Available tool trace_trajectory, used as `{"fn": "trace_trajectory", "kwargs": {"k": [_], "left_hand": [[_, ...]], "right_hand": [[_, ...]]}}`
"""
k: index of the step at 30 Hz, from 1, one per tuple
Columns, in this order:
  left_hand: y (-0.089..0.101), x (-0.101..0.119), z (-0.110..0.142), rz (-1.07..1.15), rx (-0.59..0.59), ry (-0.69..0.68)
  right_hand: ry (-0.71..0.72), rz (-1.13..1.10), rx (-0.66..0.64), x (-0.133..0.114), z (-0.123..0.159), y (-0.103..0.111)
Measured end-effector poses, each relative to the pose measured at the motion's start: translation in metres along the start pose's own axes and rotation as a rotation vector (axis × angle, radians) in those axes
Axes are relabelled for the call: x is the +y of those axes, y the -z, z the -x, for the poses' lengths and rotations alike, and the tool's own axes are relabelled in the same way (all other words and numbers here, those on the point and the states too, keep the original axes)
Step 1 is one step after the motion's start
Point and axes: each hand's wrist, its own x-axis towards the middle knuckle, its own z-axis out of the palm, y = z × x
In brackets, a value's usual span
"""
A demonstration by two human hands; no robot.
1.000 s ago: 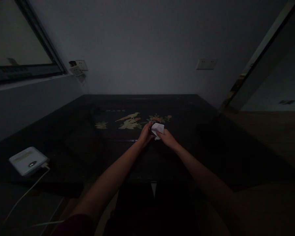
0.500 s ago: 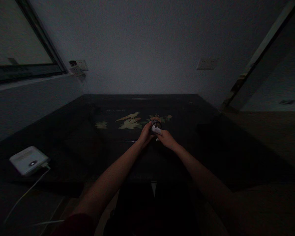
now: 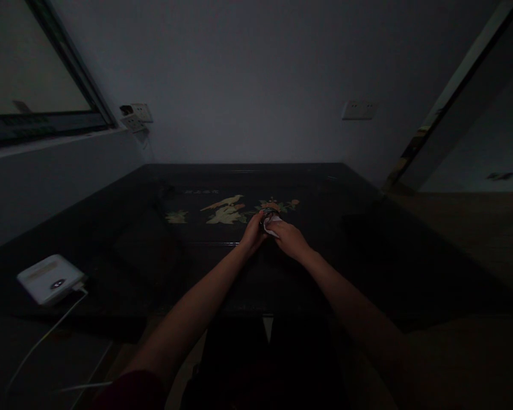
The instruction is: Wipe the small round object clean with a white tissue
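Head view, dimly lit. A small dark, glossy, round-rimmed object [image 3: 270, 210] is held above or on the black tabletop [image 3: 222, 273], about midway between its left and right edges; whether it is supported by the surface cannot be told. Its left side is clasped by the left hand [image 3: 253, 232], the fingers of which are partly curled around it. A crumpled white tissue [image 3: 272, 229] is pinched in the nearly closed right hand [image 3: 291, 239] and is pressed against the object; the fingertips are partly hidden. Behind the hands, toward the far edge, the tabletop is decorated with a pale bird motif [image 3: 224, 213] and a flower motif [image 3: 294, 203], the latter partly covered by the object. Near the front left corner a white box [image 3: 51, 278] is placed, to which a white cable [image 3: 47, 336] is connected. Beyond the far edge, a double wall socket [image 3: 359, 110] is mounted.
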Motion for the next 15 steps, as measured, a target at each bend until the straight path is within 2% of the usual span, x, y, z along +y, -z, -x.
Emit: {"fn": "trace_trajectory", "kwargs": {"k": [10, 15], "left_hand": [[0.0016, -0.0033, -0.0041, 0.007, -0.011, -0.012], [-0.0015, -0.0001, 0.0012, 0.009, 0.009, 0.013]], "right_hand": [[0.054, 0.02, 0.047, 0.0025, -0.0005, -0.0008], [-0.026, -0.078, 0.024, 0.0034, 0.0, -0.0028]]}}
